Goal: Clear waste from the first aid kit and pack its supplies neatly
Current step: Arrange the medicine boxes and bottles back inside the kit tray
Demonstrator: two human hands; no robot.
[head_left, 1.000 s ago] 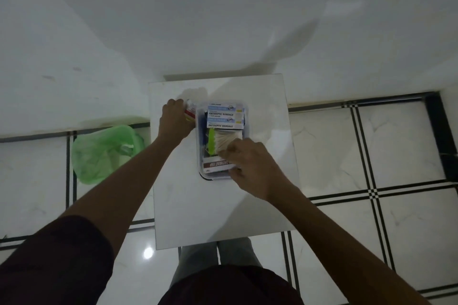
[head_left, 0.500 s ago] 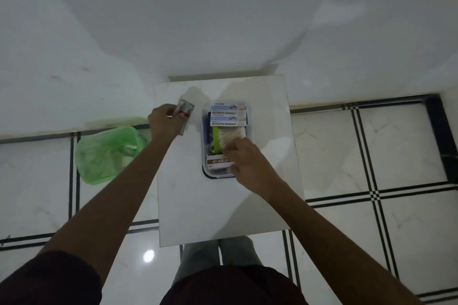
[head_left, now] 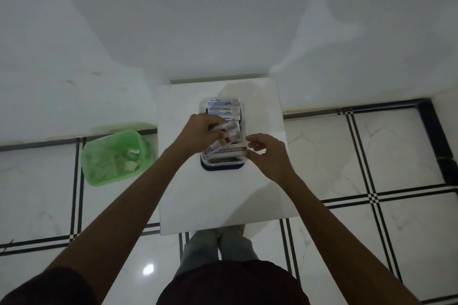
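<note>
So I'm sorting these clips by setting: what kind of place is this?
Probably a room in a home, not a clinic: glossy tiled floor with black lines, plain white wall, a small white table with a first aid kit, and a green waste basket beside it.

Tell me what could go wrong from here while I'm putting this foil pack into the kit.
The kit already looks full, with bandage boxes and an ointment box inside, so the foil pack in your left hand may sit proud or slide out. Pressing it in could crumple it. Your right hand is open beside the kit, not holding it, so a push might shift the kit on the table.
</note>
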